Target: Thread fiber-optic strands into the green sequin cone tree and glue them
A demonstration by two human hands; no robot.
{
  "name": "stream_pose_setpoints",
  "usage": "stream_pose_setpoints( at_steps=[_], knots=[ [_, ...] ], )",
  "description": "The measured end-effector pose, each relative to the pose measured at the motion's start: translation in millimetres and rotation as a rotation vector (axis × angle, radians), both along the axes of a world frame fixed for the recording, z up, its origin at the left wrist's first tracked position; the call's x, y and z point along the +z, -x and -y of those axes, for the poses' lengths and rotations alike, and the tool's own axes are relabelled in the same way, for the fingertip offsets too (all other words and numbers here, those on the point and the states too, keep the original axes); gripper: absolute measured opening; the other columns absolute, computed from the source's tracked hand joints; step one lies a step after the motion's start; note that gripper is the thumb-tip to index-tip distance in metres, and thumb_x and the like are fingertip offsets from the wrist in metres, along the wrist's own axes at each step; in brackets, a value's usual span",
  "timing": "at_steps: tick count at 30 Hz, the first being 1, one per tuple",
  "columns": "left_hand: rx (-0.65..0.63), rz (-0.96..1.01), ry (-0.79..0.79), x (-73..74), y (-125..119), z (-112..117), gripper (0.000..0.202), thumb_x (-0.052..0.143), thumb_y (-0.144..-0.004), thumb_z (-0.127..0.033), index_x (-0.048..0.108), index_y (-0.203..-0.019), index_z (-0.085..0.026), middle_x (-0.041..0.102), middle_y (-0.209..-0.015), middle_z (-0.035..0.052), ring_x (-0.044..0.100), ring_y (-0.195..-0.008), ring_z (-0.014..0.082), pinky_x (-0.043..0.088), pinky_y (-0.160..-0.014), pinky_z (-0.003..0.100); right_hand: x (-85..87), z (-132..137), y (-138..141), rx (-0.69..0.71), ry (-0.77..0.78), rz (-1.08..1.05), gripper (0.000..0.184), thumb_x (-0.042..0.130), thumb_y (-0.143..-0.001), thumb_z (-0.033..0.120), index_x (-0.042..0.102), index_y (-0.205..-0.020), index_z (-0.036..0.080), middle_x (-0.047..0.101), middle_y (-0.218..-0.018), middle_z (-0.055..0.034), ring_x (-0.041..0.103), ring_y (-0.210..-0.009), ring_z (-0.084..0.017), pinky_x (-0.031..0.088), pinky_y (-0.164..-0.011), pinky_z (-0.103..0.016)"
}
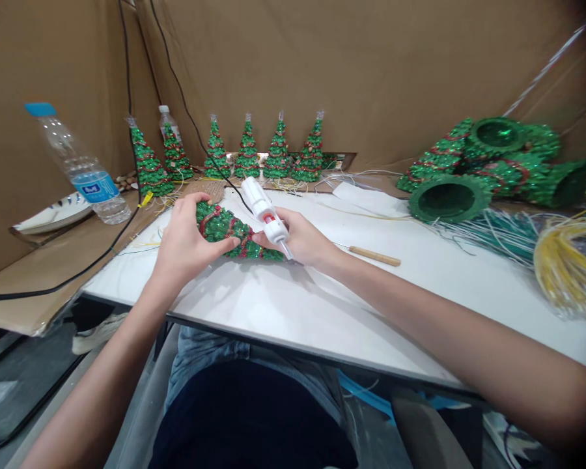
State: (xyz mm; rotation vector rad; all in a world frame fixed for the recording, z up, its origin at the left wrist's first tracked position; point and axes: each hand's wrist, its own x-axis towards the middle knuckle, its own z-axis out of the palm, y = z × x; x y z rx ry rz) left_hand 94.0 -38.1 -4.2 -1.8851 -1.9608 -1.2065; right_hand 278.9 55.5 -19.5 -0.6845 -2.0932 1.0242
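A small green Christmas tree (224, 228) with red garlands lies on its side on the white table, its wide end to the left. My left hand (185, 238) is closed around that wide end, thumb along the near side. In my right hand (300, 238) is a white tool (261, 202) with a red part and a narrow tip pointing down toward the tree's thin end. My right fingertips also touch the tree. Whether the tip meets the tree cannot be made out. A wooden-handled hook tool (375, 256) lies right of my right hand.
Several finished-looking trees (247, 150) stand along the back cardboard wall. Hollow trees (449, 198) are piled at the right, beside bundles of yellow and green wires (573, 260). A water bottle (95, 185) stands left. A black cable (122, 238) hangs down across the left side.
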Motion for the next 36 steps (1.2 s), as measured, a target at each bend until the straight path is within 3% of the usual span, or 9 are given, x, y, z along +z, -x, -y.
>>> stream_pose_setpoints(
  at_steps=[12, 18, 21, 25, 30, 36],
  knots=[
    [-0.066, -0.033, 0.010, -1.8, 9.2, 0.0, 0.071, 0.077, -0.061, -0.044, 0.046, -0.121, -0.019, 0.052, -0.123, 0.0099, 0.050, -0.117, 0.0278, 0.039, -0.102, 0.042, -3.1, -2.8, 0.5, 0.025, -0.012, -0.016, 0.034, 0.070, -0.067, 0.046, 0.053, -0.079, 0.019, 0.058, -0.071, 0.0016, 0.055, -0.067, -0.015, 0.041, -0.061, -0.027],
    [-0.101, -0.025, 0.064, 1.5, 11.4, 3.1, 0.082, 0.080, -0.056, -0.044, 0.044, -0.125, -0.020, 0.049, -0.128, 0.0092, 0.047, -0.122, 0.0291, 0.034, -0.108, 0.043, 7.6, -4.3, -14.1, -0.147, -0.057, -0.066, 0.031, 0.061, -0.079, 0.047, 0.064, -0.087, 0.017, 0.066, -0.084, -0.0046, 0.060, -0.072, -0.019, 0.047, -0.065, -0.032],
    [-0.092, -0.016, 0.081, 1.9, 9.9, 5.0, 0.082, 0.081, -0.056, -0.041, 0.043, -0.126, -0.021, 0.047, -0.129, 0.0090, 0.046, -0.122, 0.0291, 0.035, -0.107, 0.044, 20.5, 4.6, -30.9, -0.271, -0.174, -0.038, 0.025, 0.063, -0.080, 0.043, 0.065, -0.086, 0.019, 0.069, -0.086, -0.0057, 0.062, -0.074, -0.020, 0.048, -0.064, -0.032],
    [-0.082, -0.017, 0.087, 2.1, 8.3, 6.1, 0.079, 0.080, -0.057, -0.038, 0.043, -0.126, -0.022, 0.047, -0.129, 0.0084, 0.045, -0.123, 0.0288, 0.034, -0.108, 0.044, 27.2, 17.0, -51.1, -0.401, -0.352, 0.023, 0.023, 0.068, -0.075, 0.043, 0.061, -0.074, 0.021, 0.065, -0.068, -0.0034, 0.060, -0.061, -0.019, 0.044, -0.053, -0.030],
    [-0.078, -0.036, 0.095, 3.6, 8.5, 5.7, 0.080, 0.080, -0.058, -0.039, 0.042, -0.126, -0.021, 0.047, -0.129, 0.0087, 0.045, -0.123, 0.0293, 0.035, -0.108, 0.044, 24.8, 20.2, -61.0, -0.234, -0.652, 0.175, 0.029, 0.059, -0.078, 0.037, 0.048, -0.055, 0.023, 0.053, -0.053, 0.0012, 0.047, -0.048, -0.013, 0.037, -0.049, -0.029],
    [-0.085, -0.038, 0.111, 4.8, 11.2, 2.0, 0.082, 0.080, -0.056, -0.042, 0.043, -0.125, -0.020, 0.047, -0.127, 0.0092, 0.045, -0.123, 0.0302, 0.035, -0.107, 0.045, 26.5, 20.7, -61.0, -0.155, -0.798, 0.212, 0.017, 0.053, -0.076, 0.027, 0.052, -0.059, 0.023, 0.054, -0.052, 0.0007, 0.047, -0.045, -0.012, 0.035, -0.047, -0.027]
  ],
)
